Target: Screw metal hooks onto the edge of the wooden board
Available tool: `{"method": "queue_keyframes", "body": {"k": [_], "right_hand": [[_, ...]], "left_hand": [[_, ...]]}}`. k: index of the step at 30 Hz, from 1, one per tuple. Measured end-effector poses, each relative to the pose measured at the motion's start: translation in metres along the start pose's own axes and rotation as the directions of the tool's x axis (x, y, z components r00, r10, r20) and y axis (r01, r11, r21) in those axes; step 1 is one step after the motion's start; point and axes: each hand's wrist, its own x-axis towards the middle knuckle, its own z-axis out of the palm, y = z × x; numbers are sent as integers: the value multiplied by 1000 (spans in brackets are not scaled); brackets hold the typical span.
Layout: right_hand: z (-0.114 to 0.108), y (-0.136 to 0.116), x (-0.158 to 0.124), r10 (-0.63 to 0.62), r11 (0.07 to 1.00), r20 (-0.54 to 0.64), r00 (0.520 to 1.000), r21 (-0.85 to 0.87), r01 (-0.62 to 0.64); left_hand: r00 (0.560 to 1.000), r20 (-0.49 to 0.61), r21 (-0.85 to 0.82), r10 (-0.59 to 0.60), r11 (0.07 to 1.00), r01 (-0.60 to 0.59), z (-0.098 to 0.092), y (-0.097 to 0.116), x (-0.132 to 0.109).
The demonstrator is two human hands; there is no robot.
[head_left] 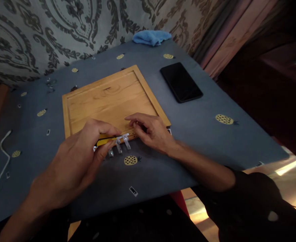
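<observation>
A wooden panel with a raised frame lies on the blue patterned tablecloth. Small clear plastic clips hang along its near edge, joined to a pale strip. My left hand pinches a yellow and black tool between thumb and fingers, its tip beside the clips. My right hand is over the panel's near right edge, thumb and fingertips drawn together; anything between them is too small to make out.
A black phone lies right of the panel. A blue cloth sits at the table's back edge by the wall. A white cable runs along the left side, and small dark items lie behind the panel's left.
</observation>
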Motion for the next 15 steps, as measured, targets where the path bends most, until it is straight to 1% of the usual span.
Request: {"method": "queue_keyframes", "body": {"k": [6, 11, 15], "right_hand": [[0, 0, 0, 10, 1000, 3, 1000, -9, -10], [0, 0, 0, 13, 1000, 11, 1000, -3, -13], [0, 1, 0, 19, 1000, 7, 1000, -10, -19]], "left_hand": [[997, 67, -53, 31, 998, -28, 0, 1, 2], [994, 102, -50, 28, 998, -23, 0, -1, 0], [986, 150, -55, 75, 996, -67, -3, -3, 4]]}}
